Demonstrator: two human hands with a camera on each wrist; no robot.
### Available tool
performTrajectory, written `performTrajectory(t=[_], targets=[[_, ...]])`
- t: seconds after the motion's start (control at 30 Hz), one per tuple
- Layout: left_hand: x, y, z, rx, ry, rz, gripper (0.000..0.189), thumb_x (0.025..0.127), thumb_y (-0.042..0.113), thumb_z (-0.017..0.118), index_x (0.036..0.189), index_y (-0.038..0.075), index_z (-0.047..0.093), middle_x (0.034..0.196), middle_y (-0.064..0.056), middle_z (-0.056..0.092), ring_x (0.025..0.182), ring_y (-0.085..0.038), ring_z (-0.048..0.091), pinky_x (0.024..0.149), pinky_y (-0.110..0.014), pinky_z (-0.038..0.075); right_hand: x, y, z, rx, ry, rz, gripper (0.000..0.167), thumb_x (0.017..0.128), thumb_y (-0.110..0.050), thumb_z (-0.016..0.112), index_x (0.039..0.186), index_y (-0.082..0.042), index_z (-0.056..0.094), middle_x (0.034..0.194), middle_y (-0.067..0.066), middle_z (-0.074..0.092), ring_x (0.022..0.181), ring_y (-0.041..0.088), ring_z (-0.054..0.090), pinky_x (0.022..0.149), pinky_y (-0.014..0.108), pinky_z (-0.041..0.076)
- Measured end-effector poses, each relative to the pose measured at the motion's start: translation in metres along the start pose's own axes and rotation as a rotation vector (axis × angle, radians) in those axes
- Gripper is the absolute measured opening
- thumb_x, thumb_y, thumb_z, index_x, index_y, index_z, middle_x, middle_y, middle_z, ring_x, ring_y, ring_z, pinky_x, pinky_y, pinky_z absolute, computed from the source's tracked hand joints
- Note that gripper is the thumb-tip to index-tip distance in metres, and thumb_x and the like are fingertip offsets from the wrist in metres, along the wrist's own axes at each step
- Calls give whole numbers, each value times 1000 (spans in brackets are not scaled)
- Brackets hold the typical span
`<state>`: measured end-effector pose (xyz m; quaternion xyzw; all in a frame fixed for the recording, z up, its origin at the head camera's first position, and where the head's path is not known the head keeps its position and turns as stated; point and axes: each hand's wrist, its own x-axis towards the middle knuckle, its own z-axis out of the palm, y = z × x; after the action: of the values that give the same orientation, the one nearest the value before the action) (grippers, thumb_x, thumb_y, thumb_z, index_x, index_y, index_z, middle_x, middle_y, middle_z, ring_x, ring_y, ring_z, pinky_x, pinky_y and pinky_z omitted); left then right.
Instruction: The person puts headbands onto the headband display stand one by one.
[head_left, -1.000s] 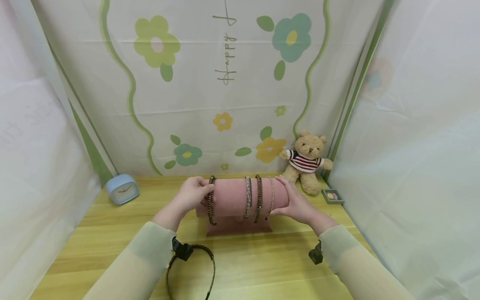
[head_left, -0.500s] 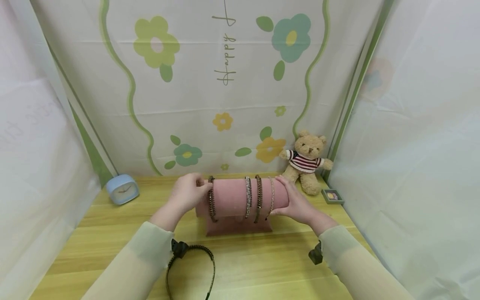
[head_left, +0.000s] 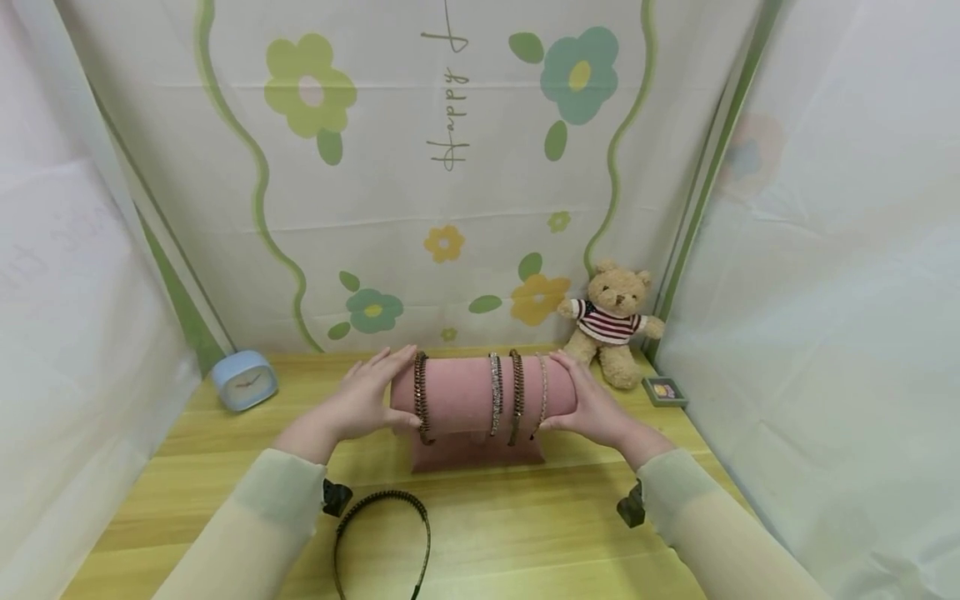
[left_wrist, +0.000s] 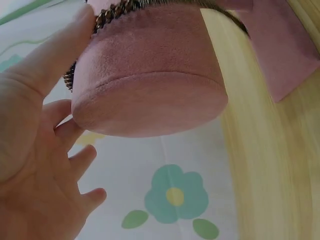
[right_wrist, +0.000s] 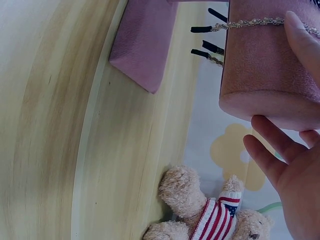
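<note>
A pink velvet headband stand [head_left: 457,396], a horizontal roll on a base, sits at the table's middle. A dark beaded headband [head_left: 422,396] circles its left end. Further right are a sparkly silver headband [head_left: 496,396], a bronze braided headband [head_left: 518,392] and a thin beaded headband [head_left: 544,387]. My left hand [head_left: 363,402] spans the roll's left end, thumb in front by the dark headband; in the left wrist view the outer fingers stand apart from it. My right hand [head_left: 600,410] holds the right end, its thumb [right_wrist: 300,37] by the thin headband.
Another dark headband [head_left: 390,495] lies on the wooden table [head_left: 525,533] in front, near the left sleeve. A blue clock [head_left: 244,380] stands at back left. A teddy bear [head_left: 615,329] and a small framed picture [head_left: 664,392] are at back right, before a flowered curtain [head_left: 480,192].
My left hand has let go of its pinch on the dark headband, moved slightly left and spread around the roll's end. The right hand keeps its place.
</note>
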<state>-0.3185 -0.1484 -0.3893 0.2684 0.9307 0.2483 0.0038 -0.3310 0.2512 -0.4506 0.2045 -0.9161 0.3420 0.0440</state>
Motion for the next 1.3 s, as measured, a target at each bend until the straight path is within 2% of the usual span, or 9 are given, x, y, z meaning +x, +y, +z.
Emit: performTrajectory(t=[0.2,0.63,0.9,1.0,1.3], targets=[[4,0,1,5,14,-8,105,74,46,84,157,15,27,159,-5,29,148,-35,12,115,-61,-1,1,1,1,3,-1,-3,114,68,-49,89,156,-35,17,159,8,20,138,34,33,106,58,34],[8,5,2,61,42,-3,108,68,51,86,156,21,32,155,0,37,148,-31,14,115,-60,-3,2,1,1,1,7,-14,114,67,-48,89,155,-36,18,158,9,20,136,35,34,105,58,35],[20,25,7,141,20,-5,107,68,51,87,155,19,35,153,1,40,148,-30,16,114,-61,-4,2,1,0,3,10,-12,114,67,-49,89,155,-36,18,160,9,18,136,34,34,104,58,36],[25,34,10,169,-1,-16,106,70,53,86,156,19,33,154,3,38,148,-28,13,115,-57,-7,2,1,0,7,5,-8,114,67,-51,88,155,-36,18,160,8,18,136,34,34,104,58,37],[40,55,22,168,-14,-3,105,72,52,84,156,18,32,156,3,36,149,-24,10,115,-54,-10,1,0,0,5,10,-13,115,67,-48,90,156,-34,19,159,11,19,136,36,35,105,59,36]])
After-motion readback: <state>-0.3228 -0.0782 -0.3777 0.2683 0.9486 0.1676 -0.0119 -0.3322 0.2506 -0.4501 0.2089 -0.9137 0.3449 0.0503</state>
